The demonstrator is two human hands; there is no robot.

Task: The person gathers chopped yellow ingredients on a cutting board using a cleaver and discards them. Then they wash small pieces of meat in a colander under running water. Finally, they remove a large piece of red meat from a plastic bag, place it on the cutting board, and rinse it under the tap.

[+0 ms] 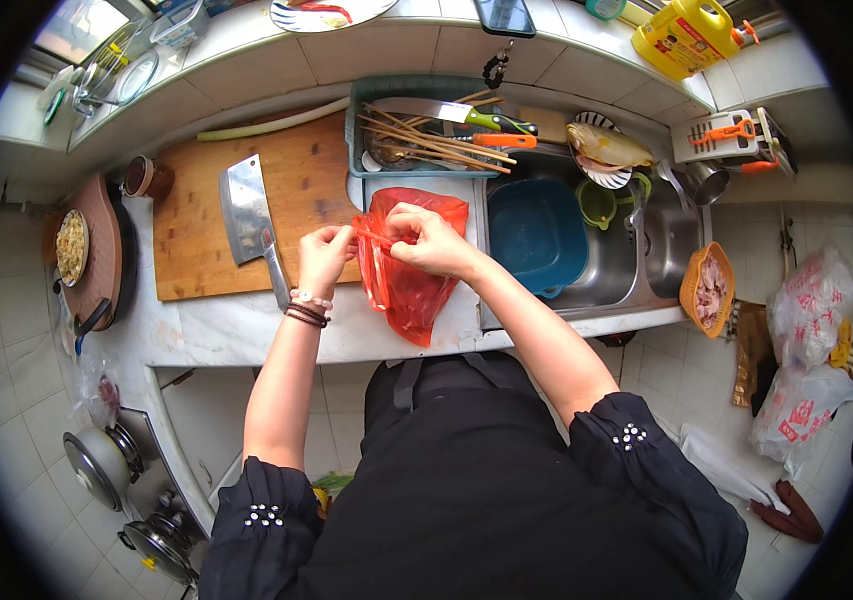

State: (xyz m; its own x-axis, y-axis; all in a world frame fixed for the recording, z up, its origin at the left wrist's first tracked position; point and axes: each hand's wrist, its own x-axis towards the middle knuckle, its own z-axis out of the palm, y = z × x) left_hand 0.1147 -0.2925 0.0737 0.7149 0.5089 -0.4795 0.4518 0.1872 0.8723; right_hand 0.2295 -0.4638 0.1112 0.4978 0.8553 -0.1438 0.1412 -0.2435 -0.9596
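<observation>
A red plastic bag (426,292) lies on the white countertop, partly over the right edge of a wooden cutting board (186,225). My left hand (325,259) pinches the bag's gathered edge between thumb and fingers. On the other side of those folds, my right hand (426,240) grips the same bag with curled fingers. What the bag contains is hidden by the red plastic. A cleaver (246,214) rests on the board left of my left hand, its handle reaching over the board's front edge close to my wrist bracelets.
A teal basket (355,150) holds chopsticks, a green-handled knife (441,110) and an orange-handled utensil. Right of it, a blue basin (539,232) stands in the steel sink (614,277). A fish (606,145) lies on a plate; an orange basket (689,289) of meat sits at the sink's right.
</observation>
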